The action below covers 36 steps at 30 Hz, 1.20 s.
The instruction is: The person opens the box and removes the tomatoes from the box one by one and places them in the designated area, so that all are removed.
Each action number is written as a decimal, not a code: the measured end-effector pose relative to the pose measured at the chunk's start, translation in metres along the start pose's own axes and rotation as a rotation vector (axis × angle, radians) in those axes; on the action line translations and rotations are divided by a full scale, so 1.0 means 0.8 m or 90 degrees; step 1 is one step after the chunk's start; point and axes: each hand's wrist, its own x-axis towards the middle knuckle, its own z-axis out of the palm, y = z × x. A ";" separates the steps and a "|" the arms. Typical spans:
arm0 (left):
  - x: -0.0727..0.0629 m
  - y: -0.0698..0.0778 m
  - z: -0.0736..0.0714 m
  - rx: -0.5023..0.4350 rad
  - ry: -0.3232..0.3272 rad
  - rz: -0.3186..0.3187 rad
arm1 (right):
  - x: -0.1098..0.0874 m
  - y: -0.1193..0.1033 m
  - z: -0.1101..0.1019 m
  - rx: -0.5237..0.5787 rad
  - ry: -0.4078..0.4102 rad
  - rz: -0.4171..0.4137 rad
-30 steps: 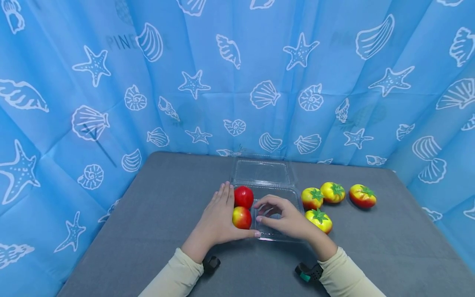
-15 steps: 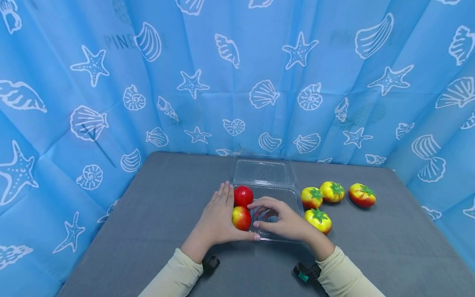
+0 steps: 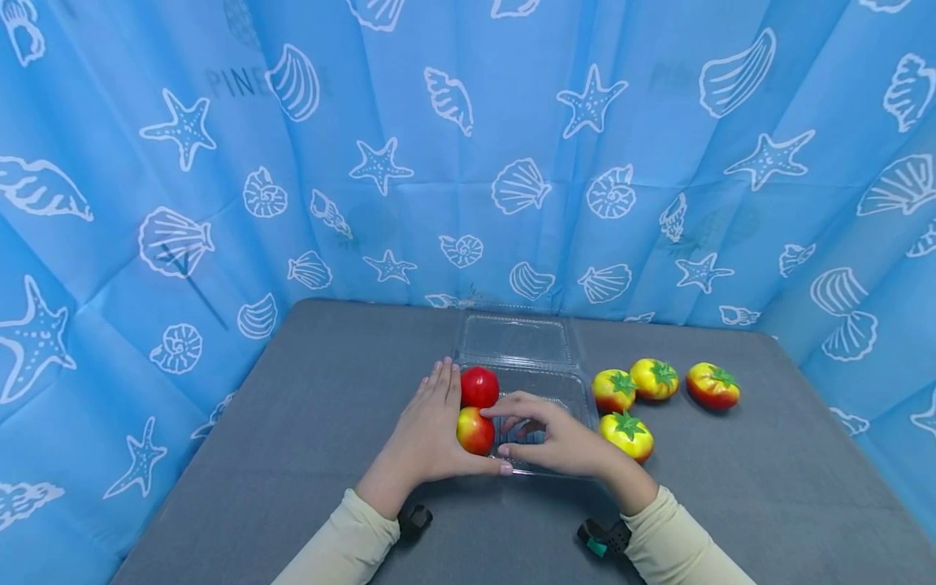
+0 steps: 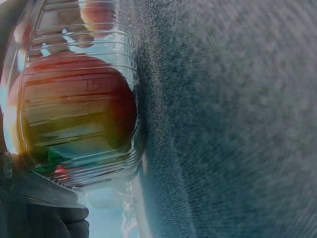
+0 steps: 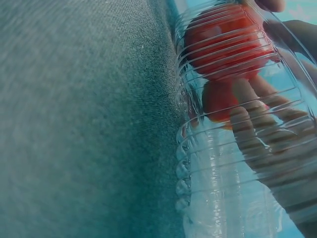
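A clear plastic clamshell box (image 3: 589, 398) lies with its lid (image 3: 516, 340) folded back. Inside, along the left wall, sit a red fruit (image 3: 478, 387) and, nearer, a red-and-yellow fruit (image 3: 475, 431). My left hand (image 3: 433, 431) lies straight-fingered along the box's left side, its thumb stretched across the front rim. Over the box, my right hand (image 3: 552, 435) has loosely bent fingers, fingertips right at the nearer fruit's right side. Through the ribbed wall, the left wrist view shows a fruit (image 4: 79, 109) with a green end; the right wrist view shows those right fingers (image 5: 247, 129) beside the fruits.
Right of the box are several yellow-and-red tomato-like fruits with green leafy tops, the nearest fruit (image 3: 627, 436) close to its wall and another fruit (image 3: 713, 386) farther right. Grey cloth (image 3: 329, 374) covers the table. A blue shell-print curtain (image 3: 468, 162) hangs behind.
My right hand has shifted left and slightly nearer, its fingertips going from the box's middle to the red-and-yellow fruit. The left hand and the fruits have stayed in place.
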 end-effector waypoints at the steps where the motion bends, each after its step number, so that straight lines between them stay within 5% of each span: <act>1: 0.000 0.000 0.000 0.000 0.001 0.000 | 0.000 0.000 0.000 0.000 -0.001 0.000; 21: 0.001 -0.002 0.003 0.000 0.003 0.006 | -0.001 0.002 0.001 0.000 -0.011 0.008; 36: 0.002 -0.001 0.001 0.010 -0.005 -0.006 | 0.001 0.002 -0.003 0.004 0.035 0.025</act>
